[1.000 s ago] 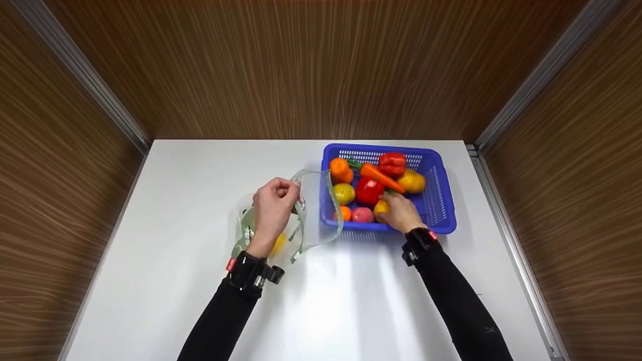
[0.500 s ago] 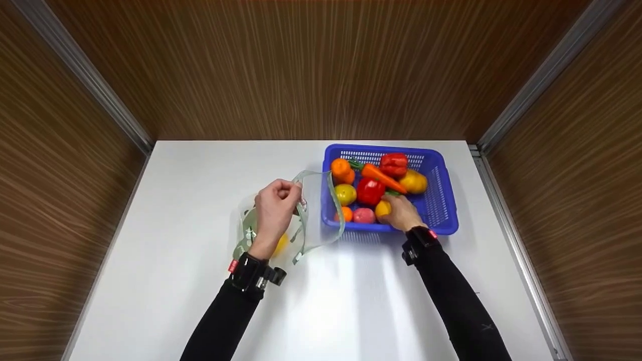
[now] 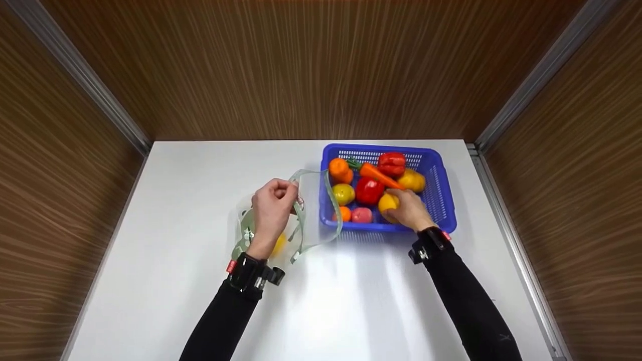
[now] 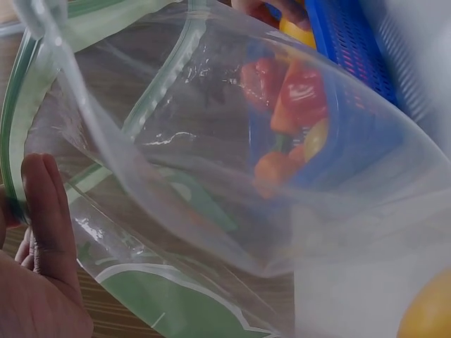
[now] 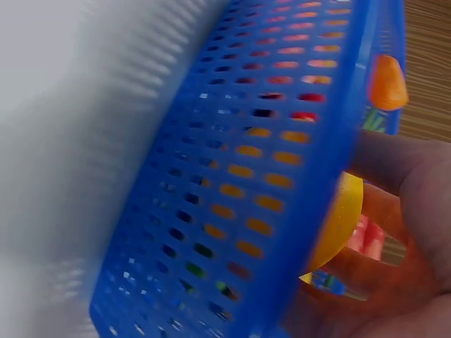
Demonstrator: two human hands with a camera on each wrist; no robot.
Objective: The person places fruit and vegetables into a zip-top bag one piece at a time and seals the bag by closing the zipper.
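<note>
A yellow fruit (image 3: 388, 203) is gripped by the right hand (image 3: 409, 210) inside the blue basket (image 3: 441, 200); the clear bag (image 3: 313, 210) is pinched open by the left hand (image 3: 271, 213) just beside it

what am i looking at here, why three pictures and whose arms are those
There is no machine here: a person in black sleeves works with bare hands and wears three cameras. The wide picture comes from the head, looking down on a white table. The other two come from cameras strapped to each wrist, so they look close and blurry.

On the table stands a blue basket holding toy-like produce, among it a carrot and red peppers.

The left hand grips the rim of a clear zip bag, holding its mouth open; something yellow already lies inside.

The right hand reaches into the basket and grips a yellow fruit, which also shows in the right wrist view.
</note>
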